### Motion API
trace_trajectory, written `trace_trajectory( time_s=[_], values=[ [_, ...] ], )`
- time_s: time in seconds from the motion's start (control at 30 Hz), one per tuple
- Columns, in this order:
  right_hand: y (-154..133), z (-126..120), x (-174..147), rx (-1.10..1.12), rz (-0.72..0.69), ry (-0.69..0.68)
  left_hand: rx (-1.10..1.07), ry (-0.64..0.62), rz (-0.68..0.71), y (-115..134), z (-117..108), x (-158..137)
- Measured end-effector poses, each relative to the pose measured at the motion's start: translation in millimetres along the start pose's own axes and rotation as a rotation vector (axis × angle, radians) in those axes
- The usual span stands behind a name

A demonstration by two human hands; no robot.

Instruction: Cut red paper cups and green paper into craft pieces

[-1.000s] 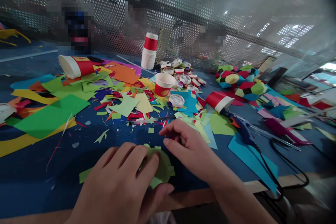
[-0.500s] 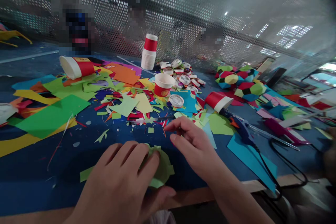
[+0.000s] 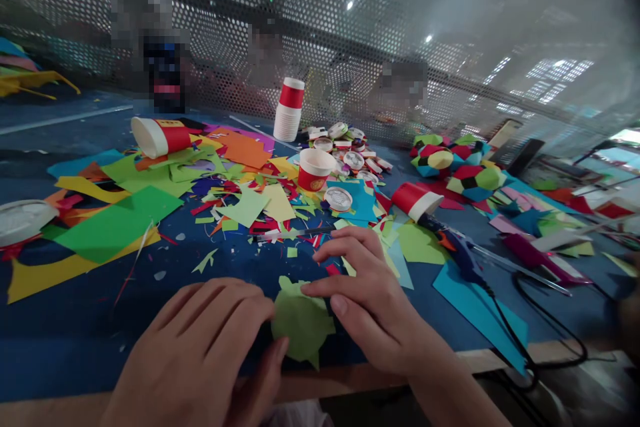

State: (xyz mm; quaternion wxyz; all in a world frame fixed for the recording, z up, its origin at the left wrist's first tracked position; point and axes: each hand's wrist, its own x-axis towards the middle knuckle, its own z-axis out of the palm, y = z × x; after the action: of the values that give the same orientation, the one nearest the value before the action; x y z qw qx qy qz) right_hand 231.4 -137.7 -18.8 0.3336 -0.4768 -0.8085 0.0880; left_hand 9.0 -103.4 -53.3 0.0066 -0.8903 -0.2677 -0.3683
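A round light green paper cutout, with small tabs sticking out around its rim, is at the near edge of the table. My left hand has its left side between thumb and curled index finger. My right hand has its fingers apart, the index fingertip touching the cutout's upper right edge. Just beyond the hands lies a clear pen among paper scraps. A red and white paper cup stands upright farther back, with a round white lid in front of it.
Coloured paper sheets and scraps spread across the blue table. Two cups lie tipped over. Behind are stacked cups and piled lids. On the right, a blue glue gun trails a black cord. A perforated screen stands behind.
My left hand has drawn back left, uncovering more of the green cutout. My right hand has come down, bringing its index finger onto the cutout. The view has shifted slightly.
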Motion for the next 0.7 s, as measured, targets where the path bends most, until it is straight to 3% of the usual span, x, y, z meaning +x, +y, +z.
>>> trace_trajectory(
  time_s=[0.17,0.43,0.7],
  values=[
    [-0.6,1.8,-0.6,-0.025,0.047,-0.059,0.001,0.064,-0.107,0.2,-9.2,-9.7],
    [-2.1,3.3,-0.4,-0.083,0.063,-0.067,0.038,0.092,-0.134,-4.8,-18.4,-19.3],
    [2.6,-0.3,-2.5,-0.033,0.046,0.001,0.075,-0.009,-0.194,-20.4,-33.3,-37.4]
  ],
)
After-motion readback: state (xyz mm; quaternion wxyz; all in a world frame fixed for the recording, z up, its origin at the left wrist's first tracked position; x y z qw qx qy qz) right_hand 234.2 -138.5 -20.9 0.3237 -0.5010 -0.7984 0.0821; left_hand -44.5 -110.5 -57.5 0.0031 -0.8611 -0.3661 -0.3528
